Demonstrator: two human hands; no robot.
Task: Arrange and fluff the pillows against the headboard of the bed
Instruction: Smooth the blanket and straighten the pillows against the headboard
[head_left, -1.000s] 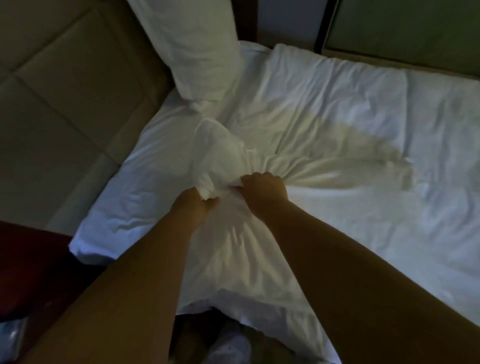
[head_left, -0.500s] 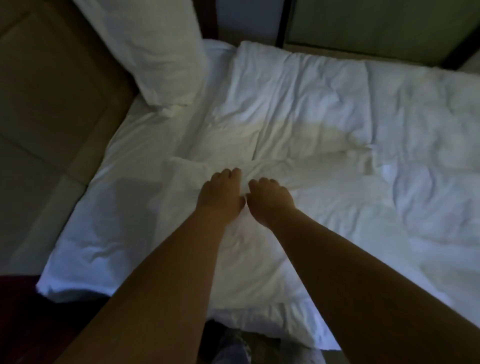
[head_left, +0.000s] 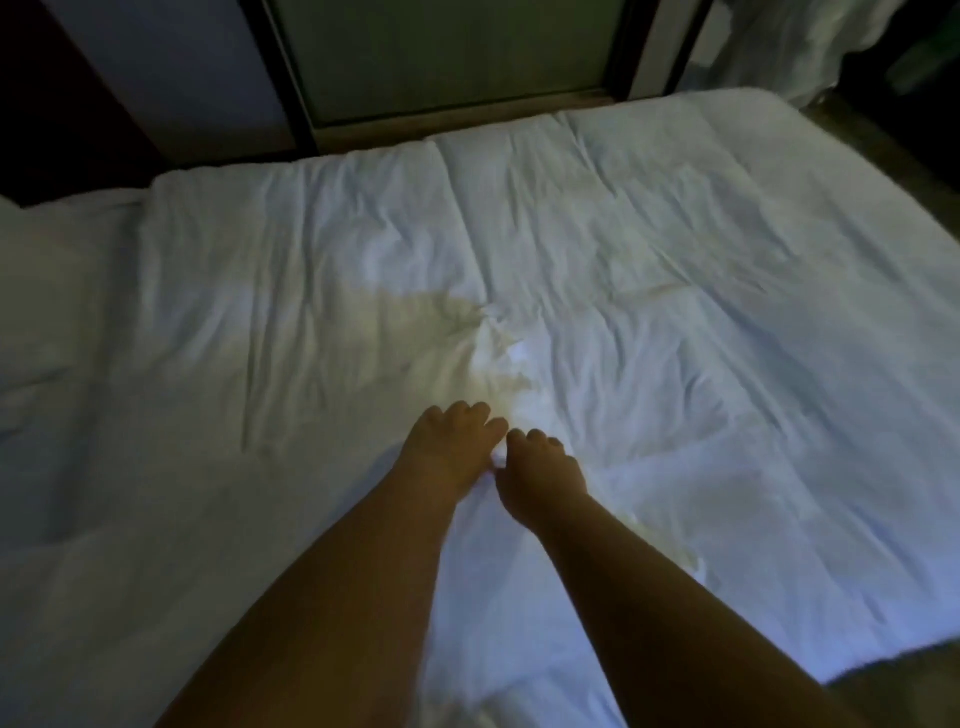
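A rumpled white duvet covers the bed and fills most of the view. My left hand and my right hand sit side by side on it near the middle, fingers bent down into the cloth. A small raised fold of duvet is pinched between the two hands. No pillow and no headboard are in view.
Beyond the bed's far edge stands a dark-framed panel above a wooden ledge. A heap of white fabric lies at the top right. Dark floor runs along the bed's right side.
The view has swung right, away from the headboard and the upright pillow. My hands dropped the lifted bunch of duvet and now lie low on the bed, further towards its foot.
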